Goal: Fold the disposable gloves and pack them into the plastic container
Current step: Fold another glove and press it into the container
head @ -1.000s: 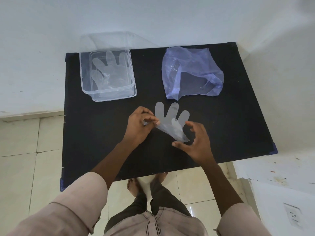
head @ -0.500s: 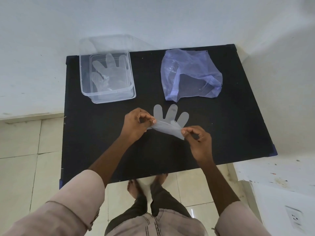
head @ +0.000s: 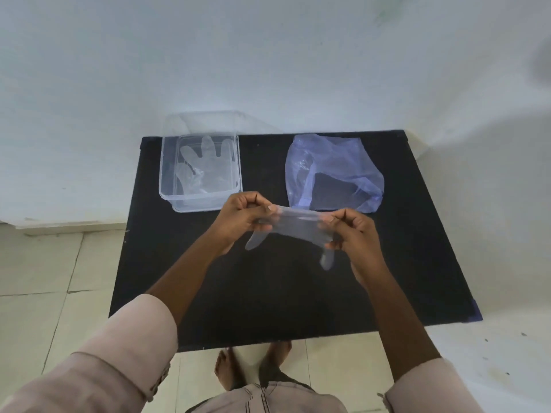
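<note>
Above the black table [head: 268,293], a clear glove [head: 293,226] is pinched taut between the left hand [head: 243,217] and right hand [head: 353,234], probably to be folded before the container [head: 167,186] is packed.

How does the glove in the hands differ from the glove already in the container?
The held glove is off the table, stretched between the left hand and right hand; the packed glove lies inside the plastic container.
The held glove's fingers dangle toward the person; the packed glove's fingers spread flat, pointing toward the wall.
The held glove looks bunched along its pinched edge; the packed glove looks mostly open.
Both are thin, translucent plastic.
</note>
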The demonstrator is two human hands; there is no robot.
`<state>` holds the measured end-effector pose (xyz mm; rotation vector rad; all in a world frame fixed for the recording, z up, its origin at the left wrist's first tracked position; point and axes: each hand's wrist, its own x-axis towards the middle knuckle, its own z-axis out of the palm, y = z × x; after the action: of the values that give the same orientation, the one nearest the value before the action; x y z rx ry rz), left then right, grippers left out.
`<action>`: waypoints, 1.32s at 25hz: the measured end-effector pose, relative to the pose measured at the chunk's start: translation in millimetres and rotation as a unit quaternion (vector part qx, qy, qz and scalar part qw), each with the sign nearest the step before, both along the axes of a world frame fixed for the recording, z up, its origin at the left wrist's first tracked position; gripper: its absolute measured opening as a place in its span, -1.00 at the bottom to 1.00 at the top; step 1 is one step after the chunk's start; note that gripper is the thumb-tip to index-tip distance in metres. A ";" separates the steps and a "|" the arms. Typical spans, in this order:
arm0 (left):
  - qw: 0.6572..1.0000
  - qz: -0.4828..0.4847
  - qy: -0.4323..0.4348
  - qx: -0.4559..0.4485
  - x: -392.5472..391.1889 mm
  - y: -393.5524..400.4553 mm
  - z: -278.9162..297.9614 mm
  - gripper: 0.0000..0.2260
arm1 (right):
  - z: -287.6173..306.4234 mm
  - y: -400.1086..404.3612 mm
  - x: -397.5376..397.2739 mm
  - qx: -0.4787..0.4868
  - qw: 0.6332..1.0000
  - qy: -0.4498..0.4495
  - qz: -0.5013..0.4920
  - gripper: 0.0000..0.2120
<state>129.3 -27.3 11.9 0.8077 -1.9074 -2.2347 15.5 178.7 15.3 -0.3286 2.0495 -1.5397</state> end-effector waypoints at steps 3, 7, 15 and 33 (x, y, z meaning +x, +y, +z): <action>1.000 0.010 0.002 -0.018 -6.1 -8.2 21.3 -0.89 | 23.6 -15.1 -11.6 -0.047 0.998 -0.035 -0.012 -0.92; 0.998 0.052 -0.001 -0.040 -5.3 -24.2 43.0 -0.82 | 37.4 -42.2 -23.1 -0.077 0.996 -0.024 0.026 -0.83; 0.993 0.114 -0.034 -0.017 -0.7 -88.1 62.9 -0.93 | 58.6 -124.9 -34.3 -0.049 0.998 -0.008 0.049 -0.85; 0.856 0.301 0.219 -0.359 -47.0 -288.0 123.5 -0.91 | 116.4 -372.7 -62.9 -0.222 0.905 0.360 -0.043 -0.88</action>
<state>82.3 -315.3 135.4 0.5762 -1.7180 -1.0822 -47.4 -193.9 131.7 -1.1427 2.2058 -2.1679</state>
